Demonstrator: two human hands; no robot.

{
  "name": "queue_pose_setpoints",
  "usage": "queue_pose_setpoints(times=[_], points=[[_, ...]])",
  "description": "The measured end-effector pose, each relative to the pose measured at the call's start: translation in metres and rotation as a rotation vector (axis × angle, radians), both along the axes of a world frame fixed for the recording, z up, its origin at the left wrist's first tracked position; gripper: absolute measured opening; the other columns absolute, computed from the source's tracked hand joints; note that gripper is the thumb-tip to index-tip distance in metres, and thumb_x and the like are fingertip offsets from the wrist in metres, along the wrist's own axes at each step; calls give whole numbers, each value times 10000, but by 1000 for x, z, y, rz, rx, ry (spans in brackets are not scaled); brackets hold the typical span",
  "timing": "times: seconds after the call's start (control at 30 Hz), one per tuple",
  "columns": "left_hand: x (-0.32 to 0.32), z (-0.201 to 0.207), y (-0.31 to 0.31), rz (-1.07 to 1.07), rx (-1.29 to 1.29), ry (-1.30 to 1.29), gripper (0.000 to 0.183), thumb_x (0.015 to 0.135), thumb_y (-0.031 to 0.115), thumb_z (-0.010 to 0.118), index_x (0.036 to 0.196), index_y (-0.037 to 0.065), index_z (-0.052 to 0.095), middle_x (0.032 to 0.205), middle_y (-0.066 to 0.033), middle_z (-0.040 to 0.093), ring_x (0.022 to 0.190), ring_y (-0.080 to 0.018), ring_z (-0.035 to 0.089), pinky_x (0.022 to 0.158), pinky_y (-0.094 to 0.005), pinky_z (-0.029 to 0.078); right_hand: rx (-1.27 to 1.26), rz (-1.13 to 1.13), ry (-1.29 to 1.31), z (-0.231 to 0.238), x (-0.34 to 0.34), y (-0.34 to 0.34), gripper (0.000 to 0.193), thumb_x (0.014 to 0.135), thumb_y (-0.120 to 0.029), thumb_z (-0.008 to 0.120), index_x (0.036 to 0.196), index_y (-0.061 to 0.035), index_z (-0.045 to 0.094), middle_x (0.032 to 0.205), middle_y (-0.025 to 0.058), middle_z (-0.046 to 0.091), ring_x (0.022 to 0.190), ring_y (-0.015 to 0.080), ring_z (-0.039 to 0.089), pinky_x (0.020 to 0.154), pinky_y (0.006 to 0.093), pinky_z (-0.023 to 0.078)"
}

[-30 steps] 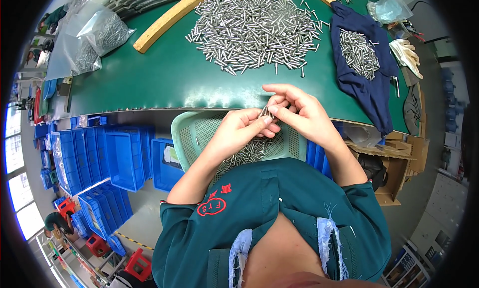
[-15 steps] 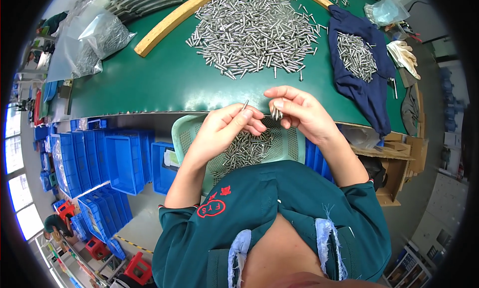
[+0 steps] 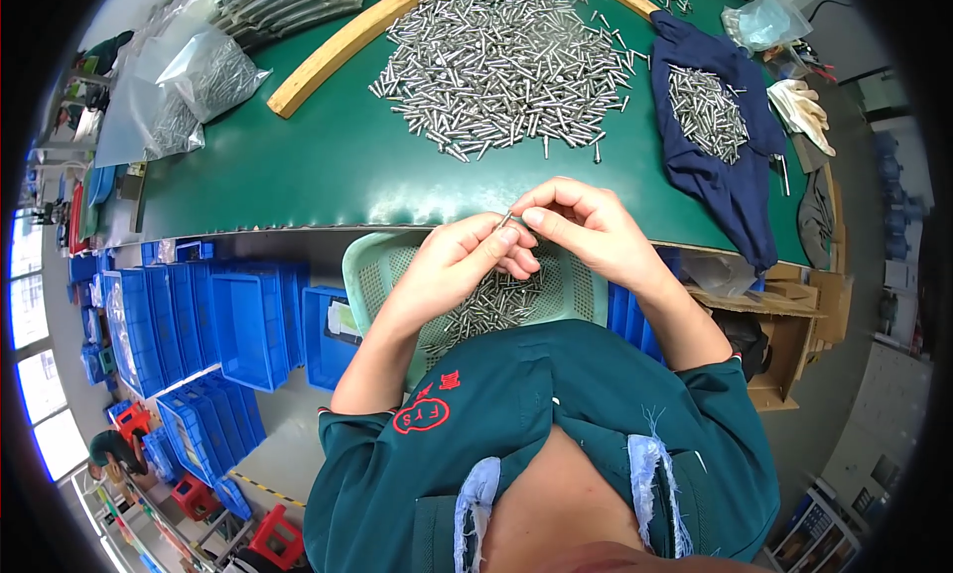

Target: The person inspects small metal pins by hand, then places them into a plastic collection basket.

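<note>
Between the thumb and fingers of my left hand (image 3: 452, 270) sits a slim metal pin (image 3: 505, 218), its end pointing up and away. My right hand (image 3: 591, 231) is closed, thumb and forefinger pinching at that pin's upper end; its other fingers are curled and their inner side is hidden. Both hands are over a pale green perforated basket (image 3: 367, 265), held close to my body. A heap of similar metal pins (image 3: 486, 310) lies in the basket, partly covered by my left hand and shirt.
On the green table (image 3: 298, 176) lies a large pile of metal pins (image 3: 506, 67) by a wooden strip (image 3: 347, 47). More pins (image 3: 707, 115) rest on a navy cloth (image 3: 685, 166) at right. Plastic bags (image 3: 213, 77) are far left; blue bins (image 3: 248, 325) stand below left.
My right hand has moved left to meet the pin in my left hand. The several pins seen in its fingers before are now hidden from view.
</note>
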State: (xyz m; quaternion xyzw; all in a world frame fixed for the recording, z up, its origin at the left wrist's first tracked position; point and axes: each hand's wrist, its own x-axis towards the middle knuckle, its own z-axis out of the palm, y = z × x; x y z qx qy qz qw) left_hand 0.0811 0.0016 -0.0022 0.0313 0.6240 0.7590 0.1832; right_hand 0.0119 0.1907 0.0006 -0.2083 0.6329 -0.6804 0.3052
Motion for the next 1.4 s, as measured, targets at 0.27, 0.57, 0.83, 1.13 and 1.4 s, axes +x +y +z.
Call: queue_pose_setpoints(times=[0.27, 0.57, 0.83, 1.13, 1.4], points=[[-2, -2, 4, -11, 18, -43, 309, 1010, 187, 433, 1036, -83, 581, 893, -160, 663, 839, -208, 666, 771, -318, 546, -48, 20, -34, -3, -1, -2, 184, 937, -129, 575, 1033, 16, 636, 820, 16, 632, 756, 56, 564, 683, 222, 474], [-5, -8, 5, -41, 31, -62, 311, 1015, 189, 417, 1067, -77, 570, 901, -153, 665, 837, -210, 665, 773, -316, 546, -73, 24, -88, -8, -2, -1, 181, 942, -117, 566, 1032, 29, 624, 799, 26, 630, 722, 62, 573, 659, 227, 478], [-2, -1, 9, 14, -221, 35, 236, 989, 120, 468, 1078, -72, 573, 916, -139, 670, 826, -175, 656, 777, -298, 532, -113, 39, -182, -9, -3, 0, 142, 938, -119, 586, 1009, 1, 608, 884, 46, 642, 817, 89, 599, 728, 244, 494], [-5, -4, 14, 127, -191, 36, 229, 988, 112, 468, 1070, -71, 577, 896, -128, 669, 819, -164, 653, 768, -282, 530, -3, 20, -110, 0, -8, 4, 217, 967, -165, 536, 986, 28, 634, 899, 34, 645, 864, 87, 581, 795, 252, 472], [-5, -6, 12, 118, -208, 30, 231, 987, 113, 470, 1065, -75, 579, 877, -122, 671, 809, -158, 651, 762, -276, 527, 15, 19, -112, -3, -8, 3, 223, 965, -166, 538, 1000, 31, 637, 888, 28, 643, 847, 85, 579, 781, 251, 474]])
